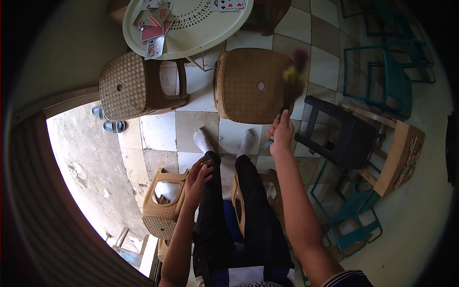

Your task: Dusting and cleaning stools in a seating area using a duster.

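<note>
Right hand (281, 135) clamped round duster (292, 89); plastic stool (243, 85) ahead-left of fingers. Apparently dusting; next stroke wants leftward sweep. Left hand (195, 182): fingers apart.

Sitting area: tiled floor (197, 120), stools (244, 86), table (210, 31), playing cards (153, 32)

the duster (293, 76) shows purple and yellow, the leftmost stool (130, 86) brown basket-weave, the floor (158, 128) white-and-tan checks.
</note>
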A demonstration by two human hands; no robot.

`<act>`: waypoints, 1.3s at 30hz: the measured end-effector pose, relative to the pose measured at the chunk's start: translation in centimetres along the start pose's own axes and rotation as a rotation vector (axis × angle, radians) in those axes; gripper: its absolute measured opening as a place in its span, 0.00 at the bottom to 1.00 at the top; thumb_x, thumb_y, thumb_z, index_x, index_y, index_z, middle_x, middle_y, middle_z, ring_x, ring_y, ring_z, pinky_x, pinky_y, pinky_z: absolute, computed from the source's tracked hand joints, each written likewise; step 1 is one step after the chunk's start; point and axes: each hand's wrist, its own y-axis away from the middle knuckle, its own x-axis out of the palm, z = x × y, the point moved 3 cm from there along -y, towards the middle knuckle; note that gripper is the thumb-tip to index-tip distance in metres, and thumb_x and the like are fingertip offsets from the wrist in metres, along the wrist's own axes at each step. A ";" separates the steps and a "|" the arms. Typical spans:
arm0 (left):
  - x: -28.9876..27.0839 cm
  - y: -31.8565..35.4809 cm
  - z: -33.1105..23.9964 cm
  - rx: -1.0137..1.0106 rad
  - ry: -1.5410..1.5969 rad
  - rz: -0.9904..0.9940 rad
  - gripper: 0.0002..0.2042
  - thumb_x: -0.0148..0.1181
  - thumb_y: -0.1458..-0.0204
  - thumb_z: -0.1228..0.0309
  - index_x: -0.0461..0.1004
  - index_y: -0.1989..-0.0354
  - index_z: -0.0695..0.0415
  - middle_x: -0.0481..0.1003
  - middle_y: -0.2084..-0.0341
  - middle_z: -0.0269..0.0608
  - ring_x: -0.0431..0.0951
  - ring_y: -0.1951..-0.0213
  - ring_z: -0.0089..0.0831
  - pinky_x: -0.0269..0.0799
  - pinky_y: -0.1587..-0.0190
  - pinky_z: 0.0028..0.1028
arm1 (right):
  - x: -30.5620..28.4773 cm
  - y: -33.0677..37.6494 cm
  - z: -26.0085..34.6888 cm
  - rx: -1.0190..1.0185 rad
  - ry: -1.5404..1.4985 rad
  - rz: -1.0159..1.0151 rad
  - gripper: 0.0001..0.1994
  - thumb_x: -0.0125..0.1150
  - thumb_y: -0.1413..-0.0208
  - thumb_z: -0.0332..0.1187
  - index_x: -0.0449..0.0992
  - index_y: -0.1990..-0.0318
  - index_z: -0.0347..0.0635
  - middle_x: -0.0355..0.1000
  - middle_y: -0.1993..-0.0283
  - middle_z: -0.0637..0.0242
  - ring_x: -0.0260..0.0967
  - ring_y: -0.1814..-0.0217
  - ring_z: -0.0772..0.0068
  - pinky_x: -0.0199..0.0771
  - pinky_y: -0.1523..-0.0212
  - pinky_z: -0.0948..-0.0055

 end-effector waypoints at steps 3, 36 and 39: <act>0.4 0.1 0.0 -0.008 0.029 0.010 0.26 0.52 0.36 0.58 0.62 0.33 0.56 0.70 0.41 0.44 0.72 0.43 0.33 0.68 0.42 0.34 | 0.5 -0.5 0.1 0.037 -0.023 -0.042 0.19 0.47 0.33 0.53 0.63 0.70 0.50 0.50 0.83 0.81 0.43 0.86 0.84 0.41 0.84 0.77; -0.1 0.2 0.7 -0.033 -0.005 0.004 0.27 0.50 0.35 0.56 0.59 0.32 0.56 0.69 0.40 0.45 0.72 0.42 0.35 0.68 0.42 0.35 | 3.6 -4.5 12.1 -0.897 1.435 0.510 0.16 0.51 0.35 0.42 0.74 0.57 0.36 0.74 0.66 0.48 0.72 0.63 0.41 0.70 0.64 0.57; 0.2 -0.1 0.6 -0.026 -0.008 0.015 0.27 0.50 0.35 0.55 0.59 0.32 0.56 0.69 0.40 0.45 0.72 0.42 0.35 0.68 0.42 0.35 | 3.6 -5.6 14.5 -0.955 1.394 0.444 0.16 0.51 0.35 0.42 0.73 0.59 0.35 0.73 0.68 0.46 0.70 0.64 0.39 0.68 0.66 0.56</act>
